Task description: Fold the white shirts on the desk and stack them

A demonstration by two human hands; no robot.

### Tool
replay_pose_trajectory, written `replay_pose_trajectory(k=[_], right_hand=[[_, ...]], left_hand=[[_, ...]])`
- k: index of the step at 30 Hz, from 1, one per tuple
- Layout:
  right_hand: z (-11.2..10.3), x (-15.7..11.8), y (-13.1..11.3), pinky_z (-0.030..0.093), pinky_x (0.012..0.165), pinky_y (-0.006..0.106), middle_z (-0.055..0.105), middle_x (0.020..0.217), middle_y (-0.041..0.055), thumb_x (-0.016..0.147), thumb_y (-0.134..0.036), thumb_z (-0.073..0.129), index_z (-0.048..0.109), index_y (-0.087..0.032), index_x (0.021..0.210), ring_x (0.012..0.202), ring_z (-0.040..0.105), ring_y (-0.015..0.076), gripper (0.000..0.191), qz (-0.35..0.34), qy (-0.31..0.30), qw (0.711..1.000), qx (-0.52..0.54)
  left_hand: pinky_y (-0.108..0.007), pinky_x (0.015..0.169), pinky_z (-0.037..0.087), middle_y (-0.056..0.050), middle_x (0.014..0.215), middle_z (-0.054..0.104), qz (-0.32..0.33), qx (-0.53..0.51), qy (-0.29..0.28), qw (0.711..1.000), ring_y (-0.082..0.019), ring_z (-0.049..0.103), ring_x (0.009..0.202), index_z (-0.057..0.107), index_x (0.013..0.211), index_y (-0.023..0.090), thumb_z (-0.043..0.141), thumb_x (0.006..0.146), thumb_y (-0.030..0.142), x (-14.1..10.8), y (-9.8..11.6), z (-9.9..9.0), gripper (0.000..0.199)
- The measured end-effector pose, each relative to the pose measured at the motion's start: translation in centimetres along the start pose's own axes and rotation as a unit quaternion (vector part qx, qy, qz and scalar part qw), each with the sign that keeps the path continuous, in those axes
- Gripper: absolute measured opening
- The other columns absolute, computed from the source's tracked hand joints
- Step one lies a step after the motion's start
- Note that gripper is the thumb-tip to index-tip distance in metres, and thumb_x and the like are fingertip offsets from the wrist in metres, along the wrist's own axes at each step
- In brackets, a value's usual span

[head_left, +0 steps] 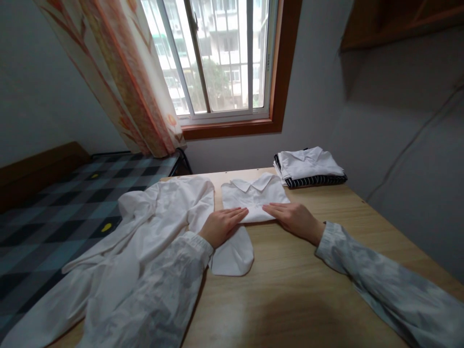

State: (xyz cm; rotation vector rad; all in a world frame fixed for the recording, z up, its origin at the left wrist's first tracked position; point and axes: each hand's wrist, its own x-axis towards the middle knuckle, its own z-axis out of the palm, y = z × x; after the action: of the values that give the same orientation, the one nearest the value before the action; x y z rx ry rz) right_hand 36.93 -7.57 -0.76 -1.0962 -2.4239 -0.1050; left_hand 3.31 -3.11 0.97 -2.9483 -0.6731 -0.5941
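A white collared shirt [253,195], folded into a compact rectangle, lies on the wooden table with its collar toward the window. My left hand [224,224] rests on its near left corner, fingers stretched out flat. On the near right edge of the same shirt lies my right hand [292,217], its fingers also extended and flat. Unfolded white clothing [163,212] spreads over the table's left side and hangs past its edge, partly behind my left sleeve. A rounded white cloth end [234,253] sticks out below my left hand; which garment it belongs to is unclear.
The wooden table [282,280] stands below a window [221,58] with a patterned curtain [126,72]. At its far right corner sits a stack of folded clothes [310,166], white over black stripes. A bed with a checked cover [87,203] adjoins on the left.
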Motion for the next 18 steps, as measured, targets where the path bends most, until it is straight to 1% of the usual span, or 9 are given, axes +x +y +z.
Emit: replay_pose_trajectory(k=[3,6,12,15,18], right_hand=[[-0.5,-1.2,0.9,0.065,0.112,0.042,0.072,0.153,0.0077,0.101,-0.004,0.054,0.071,-0.026,0.154,0.135,0.075,0.0276,0.060,0.003,-0.008,1.000,-0.003],[-0.8,-2.4,1.7,0.065,0.111,0.042,0.072,0.153,0.0084,0.102,-0.005,0.053,0.072,-0.025,0.153,0.134,0.076,0.0279,0.058,0.010,-0.002,1.000,-0.010],[-1.1,-4.3,3.2,0.067,0.108,0.043,0.078,0.144,0.0080,0.103,-0.011,0.057,0.076,-0.027,0.146,0.127,0.080,0.0285,0.050,0.038,0.017,0.999,-0.014],[-1.6,-5.2,3.7,0.067,0.108,0.043,0.078,0.144,0.0075,0.102,-0.010,0.059,0.077,-0.028,0.146,0.127,0.080,0.0282,0.051,0.037,0.023,0.999,-0.013],[-2.2,-5.7,4.1,0.066,0.110,0.044,0.077,0.145,0.0074,0.104,-0.014,0.060,0.078,-0.028,0.144,0.128,0.079,0.0281,0.047,0.028,0.023,0.999,-0.010]], left_hand=[[-0.040,0.116,0.062,-0.009,0.155,0.072,-0.005,-0.001,-0.002,1.000,-0.023,0.073,0.140,0.061,0.163,0.025,0.049,0.110,0.019,-0.4,-0.3,0.2,0.055],[-0.039,0.114,0.063,-0.010,0.151,0.075,-0.007,0.004,0.004,1.000,-0.023,0.074,0.137,0.065,0.158,0.023,0.050,0.109,0.020,-0.6,-0.4,0.4,0.051],[-0.037,0.105,0.067,-0.008,0.142,0.080,-0.028,0.023,0.004,0.999,-0.023,0.080,0.126,0.073,0.148,0.025,0.055,0.106,0.019,-1.1,-0.6,0.9,0.046],[-0.035,0.094,0.069,-0.008,0.131,0.084,-0.066,0.043,-0.015,0.997,-0.025,0.084,0.115,0.079,0.136,0.026,0.062,0.101,0.019,-1.0,-0.5,0.1,0.040],[-0.034,0.076,0.066,-0.008,0.113,0.088,-0.106,0.077,-0.070,0.989,-0.027,0.086,0.094,0.083,0.120,0.027,0.069,0.099,0.022,-0.3,-0.3,-1.6,0.025]])
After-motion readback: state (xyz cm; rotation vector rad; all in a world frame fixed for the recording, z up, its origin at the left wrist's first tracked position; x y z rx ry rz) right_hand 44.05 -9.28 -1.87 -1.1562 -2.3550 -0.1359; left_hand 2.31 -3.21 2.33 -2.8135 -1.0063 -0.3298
